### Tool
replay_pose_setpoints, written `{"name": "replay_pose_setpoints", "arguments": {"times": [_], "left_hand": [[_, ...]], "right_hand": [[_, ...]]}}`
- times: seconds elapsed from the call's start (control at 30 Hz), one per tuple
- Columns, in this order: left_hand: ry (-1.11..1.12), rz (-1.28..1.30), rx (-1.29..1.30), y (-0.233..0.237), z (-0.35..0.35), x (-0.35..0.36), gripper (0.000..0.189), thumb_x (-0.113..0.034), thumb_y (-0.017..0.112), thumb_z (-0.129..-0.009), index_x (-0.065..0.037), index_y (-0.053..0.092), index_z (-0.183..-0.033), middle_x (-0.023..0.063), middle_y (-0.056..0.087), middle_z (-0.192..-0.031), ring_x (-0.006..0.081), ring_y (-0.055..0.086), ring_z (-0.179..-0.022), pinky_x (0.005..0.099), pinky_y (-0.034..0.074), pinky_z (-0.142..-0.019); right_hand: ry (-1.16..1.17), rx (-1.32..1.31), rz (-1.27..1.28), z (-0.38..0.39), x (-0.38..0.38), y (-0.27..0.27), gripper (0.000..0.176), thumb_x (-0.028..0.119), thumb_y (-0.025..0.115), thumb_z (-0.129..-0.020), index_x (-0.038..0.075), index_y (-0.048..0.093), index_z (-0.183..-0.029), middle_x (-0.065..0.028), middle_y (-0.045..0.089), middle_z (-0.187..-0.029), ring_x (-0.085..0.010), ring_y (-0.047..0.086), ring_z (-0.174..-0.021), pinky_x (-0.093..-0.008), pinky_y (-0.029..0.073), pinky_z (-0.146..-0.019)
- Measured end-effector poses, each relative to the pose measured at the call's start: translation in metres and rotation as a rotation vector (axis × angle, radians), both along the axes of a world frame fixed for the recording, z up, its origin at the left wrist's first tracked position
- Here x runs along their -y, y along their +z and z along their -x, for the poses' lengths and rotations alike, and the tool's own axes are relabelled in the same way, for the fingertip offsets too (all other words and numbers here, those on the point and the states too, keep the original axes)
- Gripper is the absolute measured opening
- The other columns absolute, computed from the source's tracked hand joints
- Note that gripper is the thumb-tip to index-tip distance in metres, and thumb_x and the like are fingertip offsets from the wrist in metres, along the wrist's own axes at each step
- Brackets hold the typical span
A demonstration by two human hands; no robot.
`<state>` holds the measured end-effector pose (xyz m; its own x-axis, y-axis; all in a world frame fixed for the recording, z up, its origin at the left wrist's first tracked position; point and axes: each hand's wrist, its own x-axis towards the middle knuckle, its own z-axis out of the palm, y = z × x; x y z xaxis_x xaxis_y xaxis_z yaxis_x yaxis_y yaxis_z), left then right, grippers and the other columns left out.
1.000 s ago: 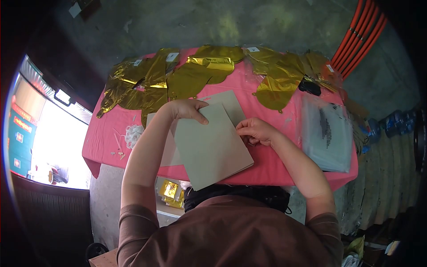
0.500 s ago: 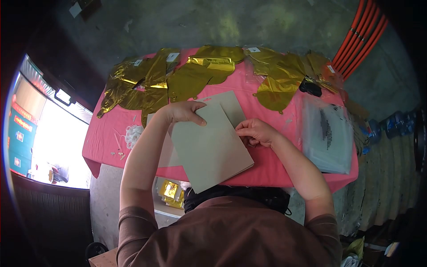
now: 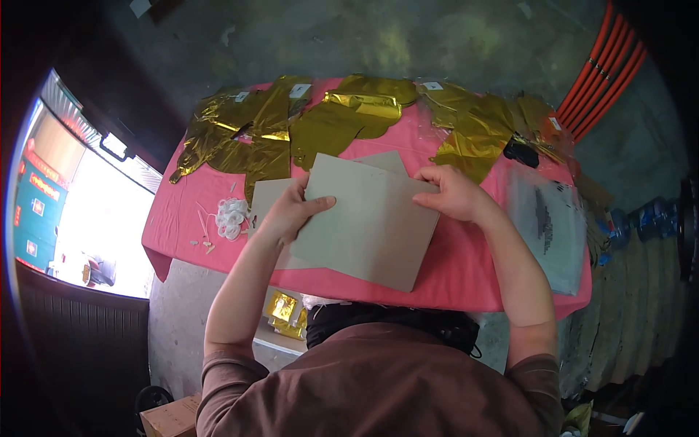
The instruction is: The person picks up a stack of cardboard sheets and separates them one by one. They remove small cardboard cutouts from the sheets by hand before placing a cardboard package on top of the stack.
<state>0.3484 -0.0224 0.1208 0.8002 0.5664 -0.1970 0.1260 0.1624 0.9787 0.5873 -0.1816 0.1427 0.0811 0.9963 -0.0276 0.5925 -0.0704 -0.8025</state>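
Between my two hands is a grey cardboard sheet (image 3: 368, 226), tilted a little above the table. My left hand (image 3: 295, 213) grips its left edge, thumb on the upper face and fingers hidden beneath. At the upper right corner my right hand (image 3: 450, 193) pinches the sheet, thumb on top. Another grey board (image 3: 389, 162) shows behind the far edge, and a lighter panel (image 3: 271, 195) lies under my left hand. A bundle of white ribbon (image 3: 231, 218) rests left of my left hand, with small pale pieces (image 3: 207, 246) beside it.
Gold foil balloons (image 3: 349, 116) lie along the far side of the pink tablecloth (image 3: 480, 269). A stack of clear plastic bags (image 3: 550, 237) sits at the right, near a black object (image 3: 521, 151). Below the front edge is a box with gold packets (image 3: 284, 309). Orange pipes (image 3: 604, 69) stand at far right.
The cardboard has turned to lie more crosswise. My left hand has moved from its top to its left edge, and my right hand from the right side up to the upper right corner.
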Motion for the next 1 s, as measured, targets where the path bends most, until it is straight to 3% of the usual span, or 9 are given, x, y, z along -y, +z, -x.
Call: {"name": "replay_pose_setpoints", "arguments": {"times": [0.13,0.2,0.33,0.4,0.57,0.7,0.83,0.9,1.0], "left_hand": [[0.09,0.217,0.074,-0.015,0.008,0.001,0.043,-0.015,0.06,-0.081,0.001,0.043,-0.117,0.0095,0.057,-0.103,0.0162,0.058,-0.088,0.0288,0.049,-0.075],[0.191,0.546,0.111,-0.017,0.01,0.002,0.039,-0.018,0.058,-0.083,0.001,0.045,-0.115,0.0099,0.057,-0.103,0.0159,0.058,-0.088,0.028,0.049,-0.075],[0.233,0.46,0.038,-0.025,0.015,0.008,0.034,-0.014,0.057,-0.083,0.001,0.047,-0.112,0.0103,0.057,-0.104,0.0155,0.057,-0.09,0.0281,0.048,-0.076],[0.093,0.27,0.077,-0.035,0.015,0.01,0.031,-0.009,0.055,-0.083,0.001,0.047,-0.111,0.0101,0.057,-0.103,0.0162,0.058,-0.09,0.0287,0.048,-0.076],[0.139,0.269,0.168,-0.032,0.012,0.016,0.032,-0.003,0.054,-0.081,-0.001,0.045,-0.112,0.0097,0.058,-0.101,0.0168,0.06,-0.085,0.029,0.051,-0.074],[0.113,0.331,0.329,-0.023,0.015,0.017,0.036,-0.003,0.054,-0.081,-0.001,0.042,-0.115,0.0099,0.058,-0.102,0.0171,0.06,-0.086,0.029,0.051,-0.074],[0.132,0.407,0.245,-0.023,0.01,0.016,0.033,-0.003,0.054,-0.081,0.0,0.044,-0.113,0.0098,0.058,-0.101,0.0185,0.06,-0.086,0.0284,0.05,-0.073],[0.106,0.169,0.112,-0.032,0.007,0.006,0.037,0.0,0.052,-0.081,0.0,0.042,-0.116,0.0109,0.058,-0.101,0.0153,0.06,-0.087,0.028,0.051,-0.075],[0.046,0.114,0.005,-0.037,0.005,-0.011,0.036,-0.007,0.056,-0.08,0.002,0.045,-0.113,0.0115,0.058,-0.102,0.0152,0.059,-0.086,0.0287,0.05,-0.074]], "right_hand": [[0.028,-0.184,-0.108,-0.003,0.0,0.01,0.019,0.008,0.059,-0.076,0.002,0.057,-0.093,-0.0015,0.06,-0.082,-0.0083,0.055,-0.077,-0.0231,0.043,-0.07],[0.021,-0.281,-0.086,-0.012,0.006,0.02,0.018,0.007,0.059,-0.075,0.002,0.057,-0.093,-0.0008,0.06,-0.083,-0.0078,0.055,-0.077,-0.0224,0.042,-0.07],[-0.136,-0.599,-0.108,-0.038,0.023,0.023,0.019,0.005,0.06,-0.075,0.004,0.057,-0.093,0.0001,0.059,-0.085,-0.0061,0.055,-0.078,-0.0209,0.042,-0.072],[-0.154,-0.715,-0.156,-0.048,0.026,0.019,0.02,0.004,0.06,-0.075,0.004,0.056,-0.095,-0.0002,0.059,-0.085,-0.0061,0.055,-0.078,-0.0208,0.043,-0.071],[-0.266,-0.953,-0.283,-0.053,0.029,0.008,0.021,0.004,0.059,-0.077,0.006,0.054,-0.097,-0.0013,0.06,-0.086,-0.0068,0.057,-0.075,-0.0207,0.045,-0.07],[-0.258,-0.952,-0.293,-0.058,0.032,-0.001,0.024,0.004,0.058,-0.076,0.004,0.053,-0.099,-0.0042,0.061,-0.089,-0.01,0.059,-0.076,-0.0242,0.046,-0.072],[-0.122,-0.869,-0.205,-0.058,0.033,0.004,0.022,0.006,0.06,-0.075,0.004,0.055,-0.096,-0.0029,0.061,-0.086,-0.0092,0.059,-0.074,-0.0223,0.046,-0.07],[-0.078,-0.855,-0.182,-0.052,0.034,0.009,0.02,0.006,0.06,-0.075,0.004,0.056,-0.094,-0.0025,0.062,-0.084,-0.0087,0.058,-0.074,-0.0215,0.045,-0.07],[-0.049,-0.769,-0.139,-0.042,0.036,0.018,0.016,0.006,0.062,-0.073,0.004,0.057,-0.089,-0.001,0.061,-0.081,-0.0069,0.057,-0.072,-0.0204,0.044,-0.068]]}}
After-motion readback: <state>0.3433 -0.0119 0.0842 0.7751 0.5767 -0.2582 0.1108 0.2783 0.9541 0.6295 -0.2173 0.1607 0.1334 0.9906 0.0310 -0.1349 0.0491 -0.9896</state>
